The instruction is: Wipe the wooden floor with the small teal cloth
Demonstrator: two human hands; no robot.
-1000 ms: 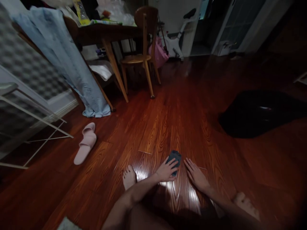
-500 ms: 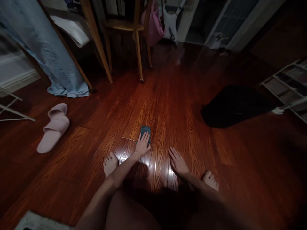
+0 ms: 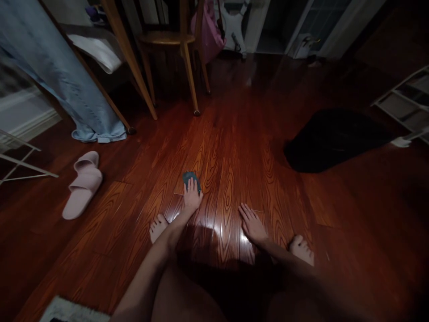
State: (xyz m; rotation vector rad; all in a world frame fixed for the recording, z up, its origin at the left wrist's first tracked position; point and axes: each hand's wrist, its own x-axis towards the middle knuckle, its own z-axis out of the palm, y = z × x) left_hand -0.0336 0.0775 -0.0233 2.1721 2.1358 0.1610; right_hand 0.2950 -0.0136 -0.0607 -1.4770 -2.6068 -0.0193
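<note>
Floor [image 3: 234,147]: glossy red-brown wood planks, with a bright glare patch just in front of the person's legs.
Jeans [image 3: 56,76]: pale blue denim hanging at far left, hem pooled on the floor beside a slanted table leg.
Dark heap [image 3: 331,138]: black cloth lying on the floor at right, well apart from both hands.
Chair [image 3: 174,44]: wooden, at top centre, legs on the floor; a pink bag [image 3: 209,33] hangs just behind it.
Slipper [image 3: 82,183]: pale pink slide, lying alone at left, well apart from the hands.
Left hand [image 3: 191,199]: flat, palm down, fingers spread, pressing on the cloth; not gripping it.
Right hand [image 3: 252,223]: flat on bare floor, fingers extended, holding nothing.
Cloth [image 3: 190,177]: small dark teal rag on the floor, mostly under the left hand's fingertips, left of the right hand.
Feet: bare, one near each hand.
</note>
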